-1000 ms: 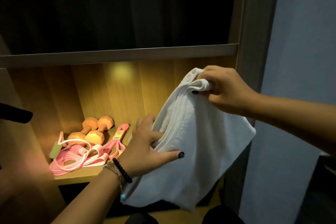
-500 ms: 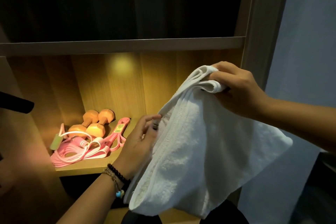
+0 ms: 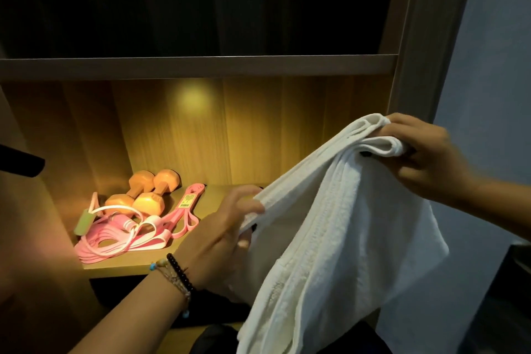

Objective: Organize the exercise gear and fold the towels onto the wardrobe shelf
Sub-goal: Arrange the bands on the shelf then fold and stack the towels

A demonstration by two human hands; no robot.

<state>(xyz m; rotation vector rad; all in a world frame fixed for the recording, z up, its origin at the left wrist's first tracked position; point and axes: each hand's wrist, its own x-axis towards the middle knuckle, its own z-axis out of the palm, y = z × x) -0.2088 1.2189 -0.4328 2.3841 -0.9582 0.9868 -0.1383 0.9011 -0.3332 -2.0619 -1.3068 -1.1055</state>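
a person holds a white towel (image 3: 339, 238) in the air in front of a wooden wardrobe, the left hand (image 3: 221, 241) pinching one folded edge low down and the right hand (image 3: 422, 158) gripping the bunched corner higher up. beyond the hands, on the lit shelf (image 3: 207, 201), pink bands (image 3: 120, 236) lie in a loose heap at the left, touching two orange dumbbells (image 3: 143, 190) set side by side further back. a blue-grey wall (image 3: 488, 52) stands at right.

Two dumbbells (image 3: 143, 190), one towel (image 3: 339, 238), one skipping rope (image 3: 115, 211).
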